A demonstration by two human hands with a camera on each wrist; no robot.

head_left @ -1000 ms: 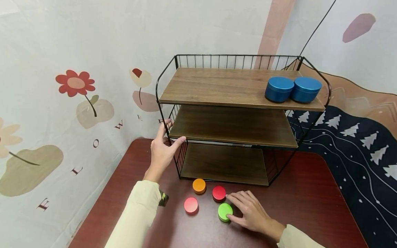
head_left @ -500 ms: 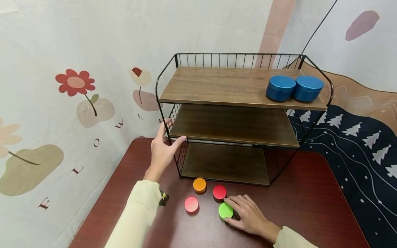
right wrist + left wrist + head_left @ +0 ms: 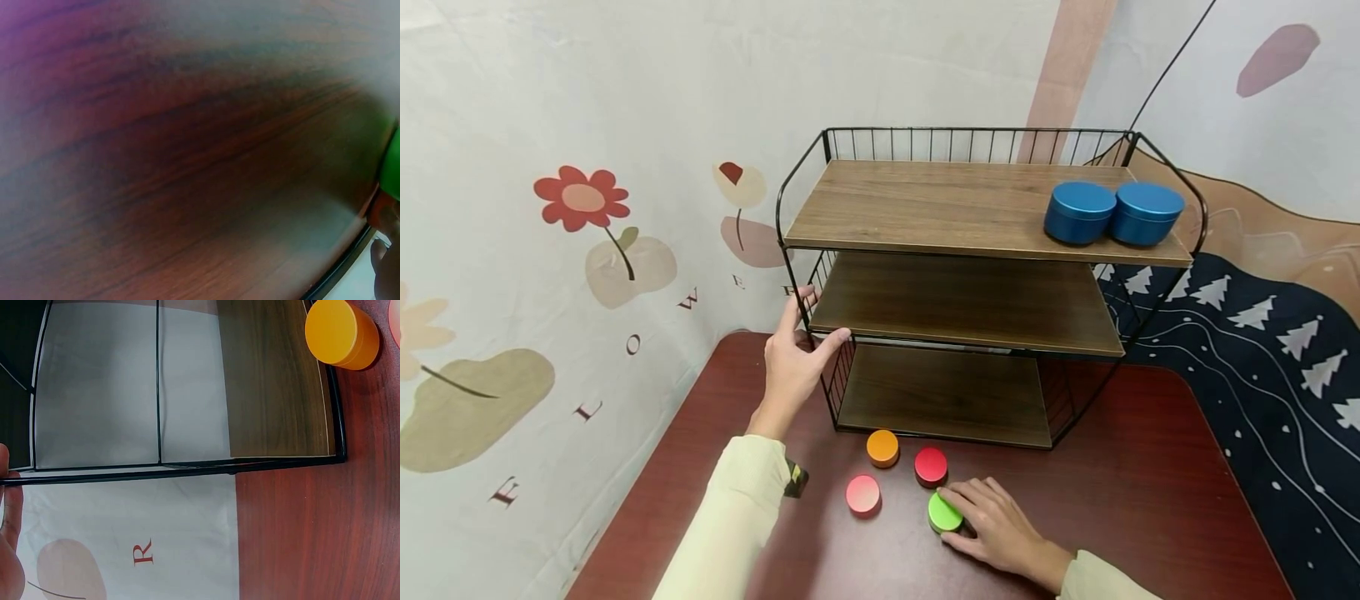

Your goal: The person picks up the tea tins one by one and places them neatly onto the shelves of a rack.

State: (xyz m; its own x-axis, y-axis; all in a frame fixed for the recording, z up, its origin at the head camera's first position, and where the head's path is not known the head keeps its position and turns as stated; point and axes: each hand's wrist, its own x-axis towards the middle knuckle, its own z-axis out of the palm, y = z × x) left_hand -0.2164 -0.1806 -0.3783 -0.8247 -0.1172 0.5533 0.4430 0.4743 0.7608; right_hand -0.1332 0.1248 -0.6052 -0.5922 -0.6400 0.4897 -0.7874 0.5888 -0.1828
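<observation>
My left hand (image 3: 790,367) holds the left side of a three-tier shelf rack (image 3: 970,300) at its middle board, thumb in front and fingers behind the black wire post. In the left wrist view only part of that hand (image 3: 9,550) shows. On the table, my right hand (image 3: 996,525) pinches a small green round tin (image 3: 943,512) between thumb and fingers. Just behind the green tin stands a red round tin (image 3: 931,467). A pink round tin (image 3: 863,496) and an orange one (image 3: 883,448) lie farther left, near the rack's foot.
Two larger blue round tins (image 3: 1112,212) stand side by side at the right end of the top board. The dark red table (image 3: 1150,483) carries the rack. A printed cloth (image 3: 625,108) hangs behind and along the sides.
The right hand has shifted slightly left and its fingers have closed about the green tin, which stays on the table. The left hand keeps its hold on the rack.
</observation>
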